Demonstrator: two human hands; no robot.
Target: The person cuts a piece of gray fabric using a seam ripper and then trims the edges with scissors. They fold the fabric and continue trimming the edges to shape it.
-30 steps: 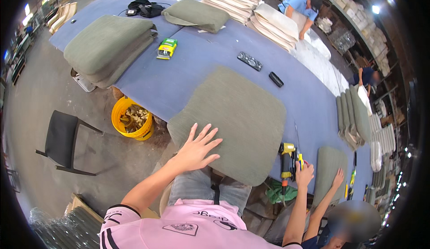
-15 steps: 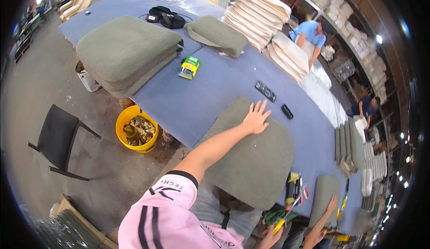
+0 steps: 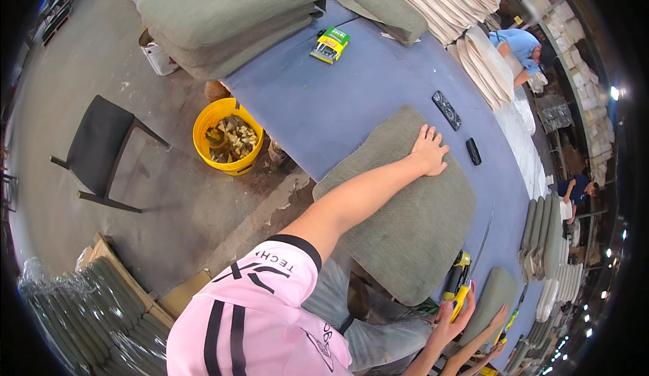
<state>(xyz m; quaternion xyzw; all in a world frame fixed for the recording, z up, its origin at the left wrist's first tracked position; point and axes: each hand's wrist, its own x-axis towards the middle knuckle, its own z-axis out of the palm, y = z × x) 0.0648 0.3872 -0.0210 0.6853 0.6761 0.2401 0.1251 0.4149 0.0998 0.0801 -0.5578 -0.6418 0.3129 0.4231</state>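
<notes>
Left hand [image 3: 428, 152] flat, fingers spread, no grip closed on anything, just pressing the far edge of the green-grey cushion [image 3: 405, 207], prob. to pin it to the blue surface [image 3: 351, 99]. Cushion lies at the near edge of the surface, under and back of that palm. Just beyond the fingertips: two small black oblong items [image 3: 447, 110], apart from the hand. Right hand [image 3: 454, 315], low by the cushion's near corner, grip clenched on a yellow-handled tool [image 3: 462, 296] w/ long thin blade pointing up. Yellow bucket [image 3: 228, 137] sits on the floor, well off to the left.
</notes>
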